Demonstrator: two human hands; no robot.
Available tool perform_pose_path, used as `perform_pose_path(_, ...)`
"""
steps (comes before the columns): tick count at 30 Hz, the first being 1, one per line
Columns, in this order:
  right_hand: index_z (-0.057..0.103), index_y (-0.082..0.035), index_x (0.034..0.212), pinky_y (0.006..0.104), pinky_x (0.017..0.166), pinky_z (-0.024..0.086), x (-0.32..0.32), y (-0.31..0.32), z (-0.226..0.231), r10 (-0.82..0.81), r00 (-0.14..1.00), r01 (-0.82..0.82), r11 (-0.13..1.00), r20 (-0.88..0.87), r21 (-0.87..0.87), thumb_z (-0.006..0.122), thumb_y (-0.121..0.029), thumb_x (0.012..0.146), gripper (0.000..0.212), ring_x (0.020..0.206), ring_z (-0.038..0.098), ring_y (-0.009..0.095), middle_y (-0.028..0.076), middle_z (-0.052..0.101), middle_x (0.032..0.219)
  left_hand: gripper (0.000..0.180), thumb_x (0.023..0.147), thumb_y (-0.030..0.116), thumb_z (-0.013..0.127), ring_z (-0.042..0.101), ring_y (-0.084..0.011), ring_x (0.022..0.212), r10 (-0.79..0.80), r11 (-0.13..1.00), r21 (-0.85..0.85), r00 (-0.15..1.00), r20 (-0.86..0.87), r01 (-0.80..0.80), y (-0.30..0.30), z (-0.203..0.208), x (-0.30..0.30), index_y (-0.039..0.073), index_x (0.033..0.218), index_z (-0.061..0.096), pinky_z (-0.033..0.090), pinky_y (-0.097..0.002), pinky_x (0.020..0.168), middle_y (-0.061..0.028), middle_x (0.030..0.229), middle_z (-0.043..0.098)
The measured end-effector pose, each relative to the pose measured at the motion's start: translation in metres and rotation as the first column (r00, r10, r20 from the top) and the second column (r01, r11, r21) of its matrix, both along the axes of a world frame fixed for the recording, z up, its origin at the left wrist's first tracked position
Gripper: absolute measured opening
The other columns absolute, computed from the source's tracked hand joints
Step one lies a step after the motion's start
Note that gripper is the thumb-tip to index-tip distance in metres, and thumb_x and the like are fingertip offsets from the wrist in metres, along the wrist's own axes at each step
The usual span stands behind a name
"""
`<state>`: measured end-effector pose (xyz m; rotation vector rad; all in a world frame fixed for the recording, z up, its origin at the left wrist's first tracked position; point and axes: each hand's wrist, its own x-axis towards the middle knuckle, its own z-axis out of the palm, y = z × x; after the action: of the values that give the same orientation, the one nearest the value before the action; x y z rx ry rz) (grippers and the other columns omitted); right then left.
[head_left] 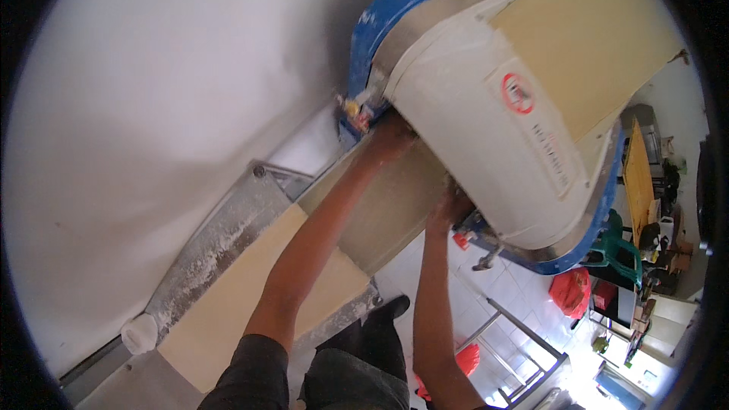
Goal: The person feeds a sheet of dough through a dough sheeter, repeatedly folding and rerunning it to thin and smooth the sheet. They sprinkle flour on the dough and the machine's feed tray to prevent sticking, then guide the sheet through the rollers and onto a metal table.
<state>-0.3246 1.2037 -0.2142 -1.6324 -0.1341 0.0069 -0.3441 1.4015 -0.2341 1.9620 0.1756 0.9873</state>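
A dough sheeter with a rounded white cover (pixel 474 121) and blue side frames fills the upper middle. My left hand (pixel 392 137) reaches in at the cover's lower edge on the left side, its fingers hidden in shadow beneath it. Near the right end of the same edge is my right hand (pixel 449 206), with its fingers also out of sight. Between my hands a tan sloping surface (pixel 399 197) runs down from the machine. Below it, a pale yellow dough sheet (pixel 254 296) lies on a flour-dusted metal tray (pixel 228 231). Another broad pale yellow sheet (pixel 592 38) extends from behind the cover.
A white wall (pixel 152 106) stands close on the left. Small red-tipped fittings (pixel 461 241) stick out at the machine's right side. On the tiled floor are a metal frame (pixel 524 326), a red bag (pixel 571 292) and a green plastic chair (pixel 619 250). A white round piece (pixel 140 333) sits at the tray's end.
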Motion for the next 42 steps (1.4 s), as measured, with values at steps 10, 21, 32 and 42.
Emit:
perform_pose_path(10, 0.069, -0.003, 0.116, 0.0309, 0.082, 0.045, -0.089, -0.059, 0.083, 0.22, 0.844, -0.327, 0.934, -0.489, -0.144, 0.072, -0.013, 0.095, 0.024, 0.099, 0.057, 0.012, 0.006, 0.067, 0.107, 0.073, 0.076, 0.056, 0.082, 0.067, -0.0342, 0.1, -0.378, 0.926, -0.336, 0.412, -0.829, 0.173, 0.034, 0.102, -0.129, 0.0, 0.121, 0.069, 0.05, -0.0378, 0.096, -0.0209, 0.111, 0.072)
perform_pose_path(21, 0.057, -0.004, 0.136, 0.0384, 0.109, 0.046, -0.116, -0.099, 0.112, 0.763, 0.497, -0.243, 0.579, -0.413, 0.778, 0.072, -0.01, 0.092, 0.046, 0.125, 0.06, 0.025, 0.012, 0.064, 0.134, 0.05, 0.079, 0.028, 0.089, 0.066, -0.008, 0.095, -0.834, 0.397, -0.868, 0.513, -0.205, 0.299, 0.045, 0.145, -0.212, 0.001, 0.117, 0.071, 0.052, -0.0275, 0.088, 0.0009, 0.104, 0.073)
perform_pose_path(32, 0.037, -0.004, 0.153, 0.0363, 0.104, 0.05, -0.183, -0.118, 0.183, 0.724, 0.602, -0.394, 0.636, -0.337, 0.663, 0.066, -0.003, 0.094, 0.066, 0.128, 0.057, 0.022, 0.013, 0.058, 0.141, 0.05, 0.08, 0.031, 0.088, 0.065, -0.0156, 0.099, -0.446, 0.811, -0.584, 0.601, -0.663, -0.043, -0.009, 0.217, -0.287, -0.001, 0.115, 0.07, 0.05, -0.0327, 0.092, -0.0047, 0.109, 0.072)
perform_pose_path(42, 0.046, -0.001, 0.15, 0.0307, 0.102, 0.048, -0.236, -0.148, 0.183, 0.704, 0.664, -0.493, 0.665, -0.252, 0.561, 0.065, -0.001, 0.094, 0.059, 0.124, 0.059, 0.019, 0.013, 0.062, 0.139, 0.037, 0.092, 0.035, 0.077, 0.065, -0.0091, 0.083, -0.417, 0.685, -0.728, 0.825, -0.382, 0.009, -0.091, 0.212, -0.353, 0.002, 0.108, 0.072, 0.051, -0.0264, 0.077, -0.0012, 0.095, 0.072)
